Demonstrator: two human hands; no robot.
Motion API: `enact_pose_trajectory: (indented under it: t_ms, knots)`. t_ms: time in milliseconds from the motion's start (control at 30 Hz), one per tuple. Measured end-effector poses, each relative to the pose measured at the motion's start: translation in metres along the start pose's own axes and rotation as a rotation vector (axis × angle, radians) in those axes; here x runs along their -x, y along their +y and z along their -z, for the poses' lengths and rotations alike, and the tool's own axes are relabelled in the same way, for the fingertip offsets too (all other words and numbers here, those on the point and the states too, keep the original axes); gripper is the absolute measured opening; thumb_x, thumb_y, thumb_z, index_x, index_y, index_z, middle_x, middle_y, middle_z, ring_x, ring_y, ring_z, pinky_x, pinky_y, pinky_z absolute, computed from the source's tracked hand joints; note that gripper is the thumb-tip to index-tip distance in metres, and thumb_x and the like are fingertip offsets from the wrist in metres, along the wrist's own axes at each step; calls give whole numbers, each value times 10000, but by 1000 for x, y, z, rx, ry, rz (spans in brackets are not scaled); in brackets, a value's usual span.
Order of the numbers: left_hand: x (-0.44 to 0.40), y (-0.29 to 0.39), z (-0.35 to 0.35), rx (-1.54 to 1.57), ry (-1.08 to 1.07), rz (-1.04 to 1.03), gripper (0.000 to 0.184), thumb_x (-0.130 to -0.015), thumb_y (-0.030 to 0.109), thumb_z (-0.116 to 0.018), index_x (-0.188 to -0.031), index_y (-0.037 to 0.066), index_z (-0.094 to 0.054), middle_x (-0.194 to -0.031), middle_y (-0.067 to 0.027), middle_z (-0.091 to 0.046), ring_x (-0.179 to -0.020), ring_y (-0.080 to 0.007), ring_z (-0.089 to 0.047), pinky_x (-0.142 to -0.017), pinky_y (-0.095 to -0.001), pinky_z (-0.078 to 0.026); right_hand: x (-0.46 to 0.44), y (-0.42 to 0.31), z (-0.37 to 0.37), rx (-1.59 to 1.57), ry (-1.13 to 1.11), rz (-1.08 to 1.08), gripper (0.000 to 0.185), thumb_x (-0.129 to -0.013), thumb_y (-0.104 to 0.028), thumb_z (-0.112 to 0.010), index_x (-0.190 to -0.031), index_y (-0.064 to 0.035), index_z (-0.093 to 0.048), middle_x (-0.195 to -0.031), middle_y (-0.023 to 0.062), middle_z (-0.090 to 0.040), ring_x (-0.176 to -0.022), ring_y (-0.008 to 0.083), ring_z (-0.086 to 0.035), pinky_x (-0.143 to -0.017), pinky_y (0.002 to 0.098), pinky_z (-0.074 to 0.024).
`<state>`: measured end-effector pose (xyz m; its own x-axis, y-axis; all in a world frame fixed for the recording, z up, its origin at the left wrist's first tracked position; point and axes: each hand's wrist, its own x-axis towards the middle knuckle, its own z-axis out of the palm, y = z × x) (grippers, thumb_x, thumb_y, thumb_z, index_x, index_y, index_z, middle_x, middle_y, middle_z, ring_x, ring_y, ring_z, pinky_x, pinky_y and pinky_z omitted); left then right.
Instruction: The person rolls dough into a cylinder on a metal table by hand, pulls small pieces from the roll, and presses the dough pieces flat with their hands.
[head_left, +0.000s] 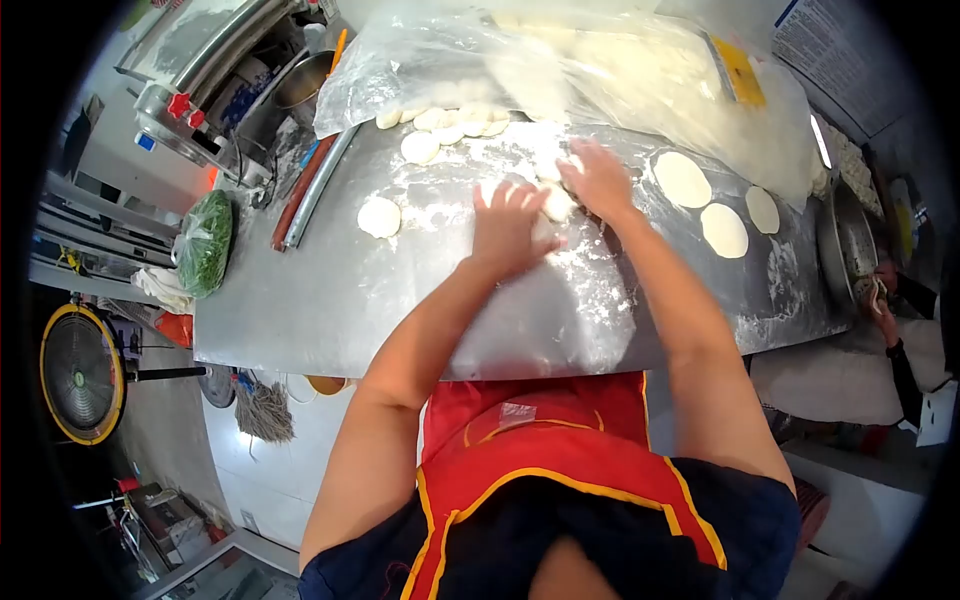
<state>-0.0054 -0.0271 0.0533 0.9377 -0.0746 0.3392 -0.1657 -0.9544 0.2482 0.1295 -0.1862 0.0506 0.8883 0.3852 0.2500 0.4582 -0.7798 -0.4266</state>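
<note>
Over the floured steel table, my left hand lies with its fingers spread, its thumb beside a small lump of dough. On the other side of this lump is my right hand, fingers stretched out and slightly blurred. Glare hides part of the dough near the fingertips. Left of my hands sits a round dough piece. Farther back, another dough ball lies by a cluster of dough balls along the plastic sheet's edge. Flat dough rounds are spread to the right.
Clear plastic sheeting covers dough at the back. A red rolling pin and a metal rod lie on the left, near a bag of greens. At right, another person's hands are beside a metal basin.
</note>
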Motion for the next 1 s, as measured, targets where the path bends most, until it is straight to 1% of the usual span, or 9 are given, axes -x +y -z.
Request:
enact_pose_trajectory:
  t_ms: [67, 233, 300, 400, 533, 633, 733, 800, 1000]
  knots:
    - [10, -4, 11, 21, -78, -144, 575, -760, 534, -700, -1244, 237, -609, -1338, -98, -517, -1306, -346, -397, -1074, -613, -230, 0, -32, -5, -39, -128, 95, 466, -870, -396, -612, -1269, -156, -587, -1394, 145, -485, -1278, 390, -425, -1048, 517, -341]
    - [33, -67, 38, 94, -50, 39, 592, -810, 462, -684, -1332, 229, -531, -1437, -81, -437, -1344, -354, -355, -1111, -521, -246, 93, -51, 15, 115, -111, 589, 462, -829, -411, -647, -1249, -223, -604, -1387, 154, -464, -1247, 399, -438, -1041, 524, -342]
    - [34, -98, 19, 126, 219, 105, 602, -842, 467, -651, -1367, 212, -503, -1465, -98, -416, -1354, -364, -343, -1109, -544, -235, 103, -34, 34, 165, -151, 559, 488, -829, -414, -644, -1273, -221, -582, -1427, 143, -421, -1280, 400, -400, -1055, 534, -320]
    - [-6, -92, 18, 77, 144, 412, 619, -885, 494, -587, -1414, 202, -452, -1490, -81, -401, -1365, -324, -351, -1118, -573, -195, 83, -1, 19, -82, -42, 405, 578, -846, -424, -627, -1362, -198, -500, -1477, 151, -361, -1325, 416, -344, -1083, 562, -277]
    - [-26, -45, 26, -39, -247, 250, 584, -902, 501, -554, -1408, 227, -459, -1463, 2, -442, -1345, -221, -400, -1122, -619, -138, 12, -28, -15, 80, 39, -8, 529, -897, -386, -574, -1375, -180, -479, -1500, 145, -332, -1356, 440, -299, -1087, 594, -256]
    - [7, -36, 23, -21, -146, -98, 569, -860, 461, -625, -1363, 220, -507, -1415, -27, -484, -1341, -252, -408, -1128, -616, -132, 24, -65, -10, 78, -100, 41, 481, -910, -342, -565, -1368, -218, -488, -1509, 121, -325, -1367, 444, -280, -1089, 596, -259]
    - [46, -48, 55, -7, -257, -125, 547, -867, 415, -638, -1372, 256, -502, -1465, -39, -424, -1389, -285, -334, -1125, -609, -159, 76, -40, -14, 15, -44, 382, 473, -909, -323, -574, -1371, -279, -488, -1509, 88, -335, -1367, 439, -281, -1087, 602, -264]
    - [65, -77, 51, 0, -171, -113, 529, -898, 390, -605, -1393, 249, -485, -1506, -68, -371, -1396, -354, -302, -1120, -595, -178, 103, -33, 16, 151, -169, 391, 492, -905, -328, -581, -1381, -260, -480, -1504, 107, -339, -1358, 446, -292, -1089, 590, -266]
    - [18, -65, -12, -111, 217, 382, 506, -929, 382, -554, -1398, 207, -478, -1508, -193, -332, -1362, -494, -271, -1088, -588, -231, 53, -17, 0, 89, 29, 52, 557, -912, -350, -580, -1409, -141, -442, -1491, 204, -323, -1336, 466, -310, -1104, 549, -255]
